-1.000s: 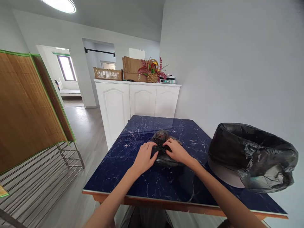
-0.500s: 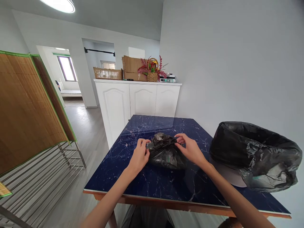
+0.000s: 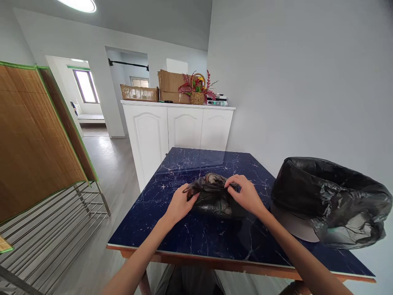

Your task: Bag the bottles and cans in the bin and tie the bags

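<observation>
A crumpled black plastic bag (image 3: 216, 203), bulging with contents I cannot make out, rests on the dark blue marbled table (image 3: 147, 229). My left hand (image 3: 181, 201) pinches a gathered end of the bag on its left side, between thumb and fingers. On the opposite side, my right hand (image 3: 244, 191) grips the plastic near the bag's upper right with closed fingertips. Some pale contents show through the thin film at the top and front.
At the table's right end stands a grey bin (image 3: 294, 225) lined with a large black bag (image 3: 331, 200). Beyond the table is a white cabinet (image 3: 184, 127) topped with cardboard boxes (image 3: 173, 86) and a flower basket (image 3: 197, 97). A metal rack (image 3: 67, 229) with a bamboo mat stands left.
My left fingers have taken hold of the bag's left end, now drawn out toward that hand. The bag's top looks flatter and wider. My right hand stays in nearly the same spot.
</observation>
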A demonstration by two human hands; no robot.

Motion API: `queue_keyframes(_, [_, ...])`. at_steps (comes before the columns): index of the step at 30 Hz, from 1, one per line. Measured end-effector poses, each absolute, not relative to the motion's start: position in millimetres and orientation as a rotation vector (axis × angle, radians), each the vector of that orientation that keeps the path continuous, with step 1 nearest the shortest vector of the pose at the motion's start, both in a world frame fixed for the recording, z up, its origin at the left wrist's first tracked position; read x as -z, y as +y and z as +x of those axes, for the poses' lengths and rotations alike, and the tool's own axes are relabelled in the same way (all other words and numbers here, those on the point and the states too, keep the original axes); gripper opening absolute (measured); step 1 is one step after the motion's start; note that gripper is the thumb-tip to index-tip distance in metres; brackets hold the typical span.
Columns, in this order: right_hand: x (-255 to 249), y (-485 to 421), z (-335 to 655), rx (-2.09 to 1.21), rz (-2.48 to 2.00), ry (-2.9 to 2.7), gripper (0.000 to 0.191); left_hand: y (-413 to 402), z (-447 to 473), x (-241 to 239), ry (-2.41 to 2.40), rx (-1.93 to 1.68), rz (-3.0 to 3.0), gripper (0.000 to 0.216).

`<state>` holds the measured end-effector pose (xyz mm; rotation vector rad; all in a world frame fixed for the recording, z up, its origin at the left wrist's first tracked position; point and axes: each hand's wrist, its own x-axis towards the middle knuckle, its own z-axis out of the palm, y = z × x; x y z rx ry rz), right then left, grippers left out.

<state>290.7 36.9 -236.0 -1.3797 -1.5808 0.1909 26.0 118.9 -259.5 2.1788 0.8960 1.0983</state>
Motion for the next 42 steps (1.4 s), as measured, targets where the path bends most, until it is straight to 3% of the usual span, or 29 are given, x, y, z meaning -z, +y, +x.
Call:
queue_keyframes(8, [227, 34, 314, -0.381, -1.160, -1.146, 0.033, 114, -11, 242, 1.001, -1.297, 1.829, 0.046])
queue_keyframes(13, [206, 24, 300, -0.348, -1.097, -0.969, 0.020, 99, -27, 221, 1.046, -1.405, 1.694, 0.049])
queue_keyframes(16, [189, -1, 267, -0.155, -1.052, -0.901, 0.019, 88, -31, 211, 1.112, -1.439, 1.642, 0.049])
queue_keyframes(18, [177, -20, 237, 0.085, -0.968, -1.116, 0.017, 80, -31, 205, 1.111, -1.439, 1.652, 0.049])
queue_keyframes(21, [170, -33, 200, -0.014, -0.904, -1.708, 0.024, 69, -30, 197, 1.081, -1.455, 1.701, 0.050])
queue_keyframes(25, [185, -7, 186, -0.218, -1.198, -1.992, 0.033, 62, -33, 195, 1.072, -1.504, 1.745, 0.052])
queue_keyframes(34, [219, 17, 231, -0.037, -1.661, -2.125, 0.030, 59, -69, 211, 1.167, -1.486, 1.793, 0.056])
queue_keyframes(39, [213, -12, 262, -0.045, -1.852, -2.172, 0.066, 56, -93, 215, 1.084, -1.375, 2.104, 0.057])
queue_keyframes(42, [206, -28, 260, -0.100, -1.970, -2.266, 0.059, 42, -87, 210, 0.886, -1.433, 2.285, 0.057])
